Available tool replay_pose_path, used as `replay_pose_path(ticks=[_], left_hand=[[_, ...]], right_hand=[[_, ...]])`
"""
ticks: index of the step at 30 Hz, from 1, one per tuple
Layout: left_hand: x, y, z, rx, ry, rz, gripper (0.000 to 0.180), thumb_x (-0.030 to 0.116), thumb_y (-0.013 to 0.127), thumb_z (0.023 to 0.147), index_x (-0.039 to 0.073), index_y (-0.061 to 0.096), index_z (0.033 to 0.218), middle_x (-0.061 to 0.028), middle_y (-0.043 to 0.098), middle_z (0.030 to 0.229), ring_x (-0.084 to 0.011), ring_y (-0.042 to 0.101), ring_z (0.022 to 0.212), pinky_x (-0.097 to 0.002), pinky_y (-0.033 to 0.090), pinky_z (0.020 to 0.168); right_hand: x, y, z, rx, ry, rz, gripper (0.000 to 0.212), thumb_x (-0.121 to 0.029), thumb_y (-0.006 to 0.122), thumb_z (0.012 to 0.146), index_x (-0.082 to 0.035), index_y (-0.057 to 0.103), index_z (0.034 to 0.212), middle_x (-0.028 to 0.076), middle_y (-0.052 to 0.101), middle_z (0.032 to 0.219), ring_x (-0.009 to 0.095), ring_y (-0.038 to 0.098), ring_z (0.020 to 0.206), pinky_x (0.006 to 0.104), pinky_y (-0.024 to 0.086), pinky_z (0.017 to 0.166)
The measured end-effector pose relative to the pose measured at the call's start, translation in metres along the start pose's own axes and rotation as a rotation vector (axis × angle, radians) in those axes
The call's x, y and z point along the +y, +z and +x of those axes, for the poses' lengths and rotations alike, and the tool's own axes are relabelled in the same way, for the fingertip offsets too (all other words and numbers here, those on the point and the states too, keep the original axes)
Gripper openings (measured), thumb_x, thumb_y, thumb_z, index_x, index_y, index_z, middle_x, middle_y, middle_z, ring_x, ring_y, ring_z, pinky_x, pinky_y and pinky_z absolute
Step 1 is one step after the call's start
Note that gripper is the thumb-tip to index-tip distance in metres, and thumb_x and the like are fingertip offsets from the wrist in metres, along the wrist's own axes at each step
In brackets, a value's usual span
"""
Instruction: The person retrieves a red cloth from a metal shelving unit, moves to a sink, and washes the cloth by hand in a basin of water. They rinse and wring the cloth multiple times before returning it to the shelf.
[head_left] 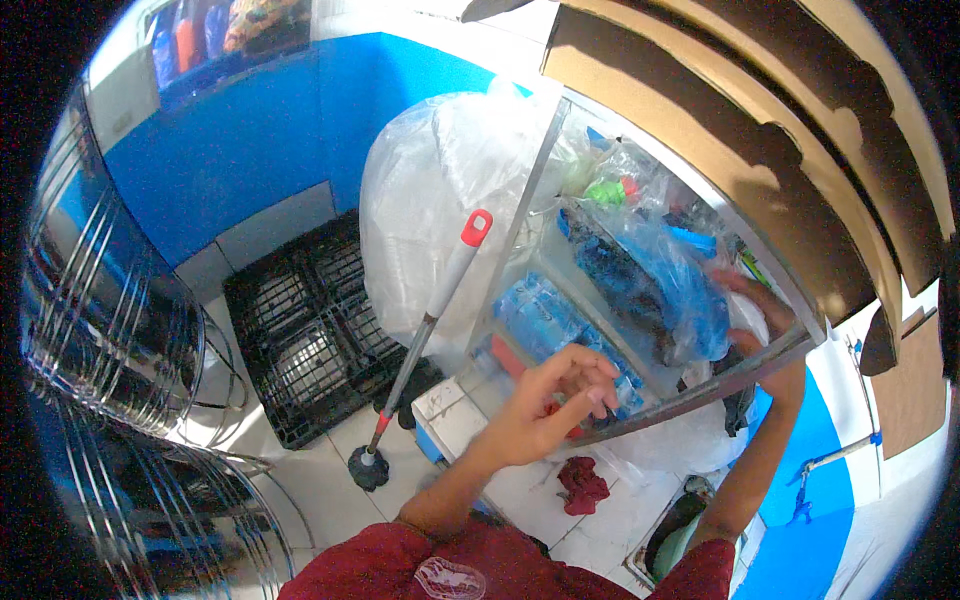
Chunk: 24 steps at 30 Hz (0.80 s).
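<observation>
In front of the metal-framed shelf (690,385), my left hand (560,398) hovers with its fingers loosely curled and apart from the thumb; I see nothing held in it. My right hand (752,298) reaches in past the frame at the right end. Its thumb and fingers are spread to either side of a white thing (753,312), partly hidden, and come close to a blue plastic bag (690,300). Dark items show beside this bag. A pack wrapped in blue plastic (540,310) lies at the shelf's left, and green and red pieces lie farther back among clear bags.
A large, filled clear plastic bag (430,200) stands behind a mop-like pole (430,320). Black plastic pallets (300,330) lie on the tiled floor. Shiny metal cylinders with wire racks (120,270) line the left. Cardboard sheets (700,130) lean at the right; a dark red cloth (582,486) lies near me.
</observation>
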<state>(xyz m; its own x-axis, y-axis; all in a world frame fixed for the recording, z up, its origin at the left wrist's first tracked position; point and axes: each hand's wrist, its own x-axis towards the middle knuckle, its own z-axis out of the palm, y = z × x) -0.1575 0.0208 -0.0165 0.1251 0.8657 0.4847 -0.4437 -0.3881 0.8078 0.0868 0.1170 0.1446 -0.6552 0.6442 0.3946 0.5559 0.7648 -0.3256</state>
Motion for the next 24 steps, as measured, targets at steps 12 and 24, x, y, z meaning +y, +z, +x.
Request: replay_pose_path(ticks=[12, 24], left_hand=[[0.004, 0.013, -0.001, -0.036, -0.126, -0.078, 0.020, 0.011, 0.054, 0.098, 0.003, 0.053, 0.117, -0.0074, 0.063, 0.097, -0.0137, 0.061, 0.085, -0.0288, 0.049, 0.077], [-0.001, -0.006, -0.002, -0.033, -0.038, -0.057, 0.020, 0.010, 0.052, 0.099, 0.005, 0.052, 0.118, -0.0104, 0.064, 0.097, -0.0172, 0.064, 0.084, -0.0311, 0.053, 0.071]], right_hand=[[-0.022, 0.042, 0.041, -0.059, -0.083, -0.352, 0.085, -0.020, 0.081, 0.065, -0.018, 0.046, 0.143, 0.014, 0.050, 0.141, 0.035, 0.046, 0.131, 0.0466, 0.034, 0.111], [-0.005, 0.058, 0.048, 0.547, -0.232, -0.586, 0.061, 0.003, 0.068, 0.068, -0.022, 0.067, 0.124, 0.016, 0.066, 0.116, 0.035, 0.063, 0.104, 0.0427, 0.050, 0.090]])
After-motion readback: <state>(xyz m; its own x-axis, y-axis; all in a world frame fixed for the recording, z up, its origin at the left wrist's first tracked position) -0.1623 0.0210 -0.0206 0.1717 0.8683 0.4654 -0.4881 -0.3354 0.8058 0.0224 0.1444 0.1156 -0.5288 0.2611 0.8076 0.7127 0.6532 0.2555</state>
